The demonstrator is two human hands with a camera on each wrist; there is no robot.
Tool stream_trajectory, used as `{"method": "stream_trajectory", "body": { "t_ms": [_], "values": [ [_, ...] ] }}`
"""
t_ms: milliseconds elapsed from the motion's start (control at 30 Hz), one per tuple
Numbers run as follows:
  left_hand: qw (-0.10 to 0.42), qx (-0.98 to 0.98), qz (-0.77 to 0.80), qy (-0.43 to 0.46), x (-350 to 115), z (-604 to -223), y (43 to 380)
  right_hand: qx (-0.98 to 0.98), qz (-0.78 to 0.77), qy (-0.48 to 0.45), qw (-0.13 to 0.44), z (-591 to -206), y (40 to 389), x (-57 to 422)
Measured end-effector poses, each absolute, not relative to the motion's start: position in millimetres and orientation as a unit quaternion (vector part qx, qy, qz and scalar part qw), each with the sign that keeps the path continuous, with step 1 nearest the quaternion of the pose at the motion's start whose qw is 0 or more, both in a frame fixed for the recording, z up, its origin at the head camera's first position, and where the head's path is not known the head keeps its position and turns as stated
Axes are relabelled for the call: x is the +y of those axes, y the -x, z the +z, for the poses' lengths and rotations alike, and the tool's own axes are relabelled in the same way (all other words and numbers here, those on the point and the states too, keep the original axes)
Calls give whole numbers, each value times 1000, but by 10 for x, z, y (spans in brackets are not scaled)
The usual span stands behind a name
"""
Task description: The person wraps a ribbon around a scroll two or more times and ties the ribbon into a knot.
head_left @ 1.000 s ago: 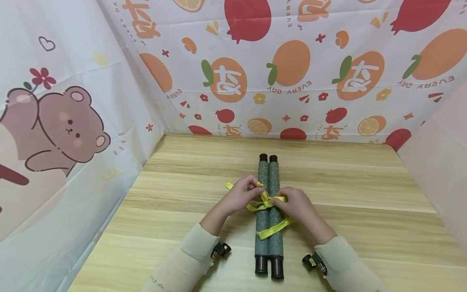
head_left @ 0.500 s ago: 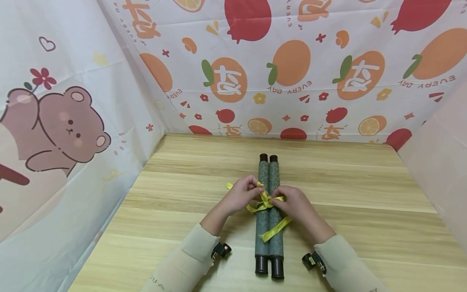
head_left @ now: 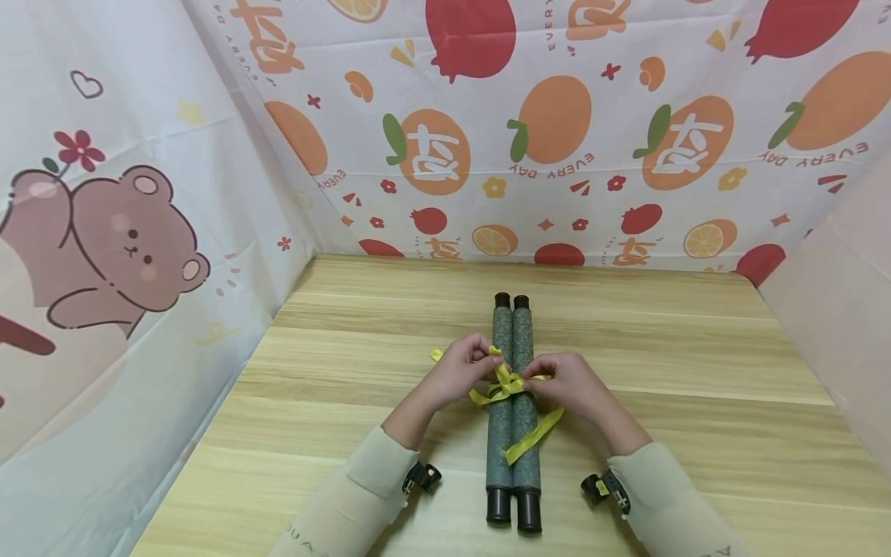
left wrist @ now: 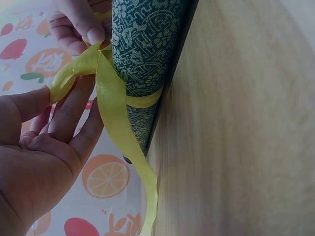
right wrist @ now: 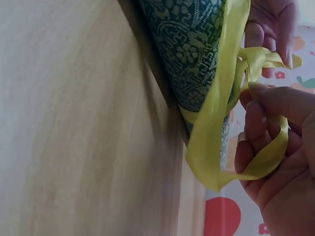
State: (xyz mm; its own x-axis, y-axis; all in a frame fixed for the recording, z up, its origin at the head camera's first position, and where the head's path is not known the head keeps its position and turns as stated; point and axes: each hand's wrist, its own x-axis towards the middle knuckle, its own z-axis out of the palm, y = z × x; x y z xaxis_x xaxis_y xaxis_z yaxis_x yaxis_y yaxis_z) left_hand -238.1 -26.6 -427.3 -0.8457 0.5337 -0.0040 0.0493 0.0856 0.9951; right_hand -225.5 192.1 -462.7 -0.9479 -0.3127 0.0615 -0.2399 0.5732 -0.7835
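A rolled scroll (head_left: 500,449) in green patterned brocade, its two rollers side by side with dark knobs at the ends, lies lengthwise on the table. Yellow ribbon (head_left: 534,438) goes round its middle, with a crossing on top and a loose tail over the near half. Left of the crossing, my left hand (head_left: 455,375) pinches a raised piece of ribbon between thumb and finger. My right hand (head_left: 572,383) pinches ribbon just right of the crossing. In the right wrist view, a band of ribbon (right wrist: 211,137) loops below the right fingers. Another length (left wrist: 115,105) hangs free in the left wrist view.
The wooden table (head_left: 348,325) extends around the scroll on all sides. A fruit-printed cloth (head_left: 501,155) stands along its back edge, and a bear-printed cloth (head_left: 244,193) rises at the left. Small black cameras (head_left: 422,477) sit on both wrists.
My right hand has drawn slightly to the right, its wrist turning outward. The near ribbon tail has shifted a little. My left hand stays almost where it was, and the scroll has not moved.
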Motion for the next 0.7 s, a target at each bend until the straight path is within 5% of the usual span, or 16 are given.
{"method": "stream_trajectory", "body": {
  "t_ms": [700],
  "values": [
    [171,746,606,-216,-247,-4255,2332,927,-286,233,-68,-4771,2250,1732]
  ]
}}
